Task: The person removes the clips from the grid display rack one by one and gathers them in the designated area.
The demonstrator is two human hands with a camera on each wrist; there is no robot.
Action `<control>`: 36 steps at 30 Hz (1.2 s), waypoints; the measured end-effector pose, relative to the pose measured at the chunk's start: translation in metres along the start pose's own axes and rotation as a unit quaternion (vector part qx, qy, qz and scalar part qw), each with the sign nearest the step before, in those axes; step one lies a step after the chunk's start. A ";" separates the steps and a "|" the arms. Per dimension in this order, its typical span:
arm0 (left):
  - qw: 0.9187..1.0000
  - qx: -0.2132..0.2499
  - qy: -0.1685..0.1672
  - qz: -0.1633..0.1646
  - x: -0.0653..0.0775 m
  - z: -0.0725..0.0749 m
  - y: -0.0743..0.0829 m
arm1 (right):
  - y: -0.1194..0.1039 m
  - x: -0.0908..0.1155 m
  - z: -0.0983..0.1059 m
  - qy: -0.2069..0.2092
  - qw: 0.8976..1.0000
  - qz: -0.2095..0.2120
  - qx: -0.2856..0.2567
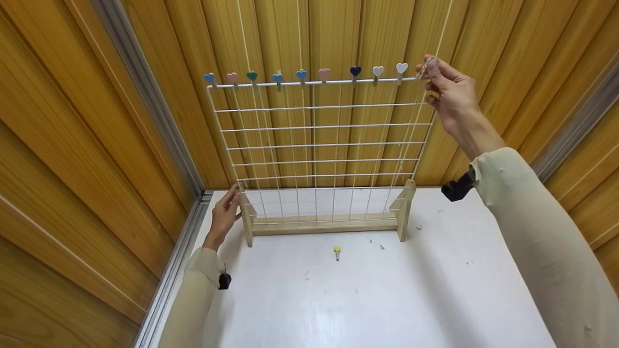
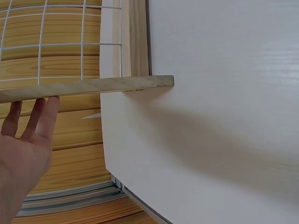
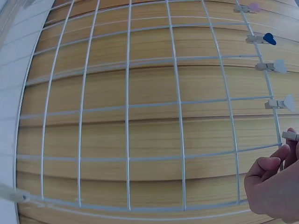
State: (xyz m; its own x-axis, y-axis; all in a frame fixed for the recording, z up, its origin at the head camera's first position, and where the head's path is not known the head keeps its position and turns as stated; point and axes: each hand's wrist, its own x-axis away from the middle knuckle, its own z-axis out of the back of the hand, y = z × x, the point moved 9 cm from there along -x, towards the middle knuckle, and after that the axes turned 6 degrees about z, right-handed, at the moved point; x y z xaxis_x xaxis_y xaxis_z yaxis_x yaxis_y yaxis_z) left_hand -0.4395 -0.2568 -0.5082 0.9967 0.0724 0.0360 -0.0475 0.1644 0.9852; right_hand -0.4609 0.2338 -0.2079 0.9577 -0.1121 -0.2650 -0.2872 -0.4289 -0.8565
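Note:
A white wire grid (image 1: 314, 126) stands upright in a wooden stand (image 1: 324, 226). Heart-topped clothespins line its top wire: blue, pink, green, a dark blue one (image 1: 355, 71) and white ones (image 1: 401, 68) toward the right. At the top right corner, my right hand (image 1: 452, 94) pinches another clothespin (image 3: 289, 136) between thumb and fingers, right at the wire. My left hand (image 1: 225, 215) is low at the grid's left side, its extended fingertips (image 2: 52, 102) touching the outer face of the stand's left wooden upright (image 2: 88, 86).
A yellow heart-topped clothespin (image 1: 337, 252) lies on the white table (image 1: 309, 309) in front of the stand. Small bits are scattered near it. Wood-patterned panels (image 1: 159, 63) rise behind and at both sides, with a metal rail (image 1: 169, 285) along the table's left edge.

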 end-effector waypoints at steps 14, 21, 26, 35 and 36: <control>1.000 0.007 -0.005 0.001 -0.001 0.007 0.005 | 0.015 0.024 0.012 -0.078 0.993 -0.002 0.089; 1.000 0.004 -0.005 0.004 0.002 -0.005 -0.002 | 0.037 0.044 0.018 -0.121 0.983 0.017 0.135; 1.000 -0.001 -0.003 0.014 0.002 -0.007 -0.012 | 0.065 0.061 0.019 -0.152 0.971 0.014 0.185; 1.000 -0.002 0.011 0.007 -0.001 -0.001 -0.004 | 0.114 0.077 0.025 -0.177 0.958 -0.022 0.223; 1.000 -0.001 0.010 0.006 -0.002 -0.001 -0.003 | 0.120 0.078 0.025 -0.182 0.958 -0.026 0.221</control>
State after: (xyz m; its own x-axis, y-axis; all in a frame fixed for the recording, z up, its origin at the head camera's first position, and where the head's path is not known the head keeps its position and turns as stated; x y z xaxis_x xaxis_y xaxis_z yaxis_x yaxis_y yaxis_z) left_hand -0.4414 -0.2567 -0.5117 0.9946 0.0938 0.0448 -0.0600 0.1659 0.9843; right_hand -0.4211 0.1956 -0.3422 0.9246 0.2529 -0.2848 -0.2954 0.0044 -0.9553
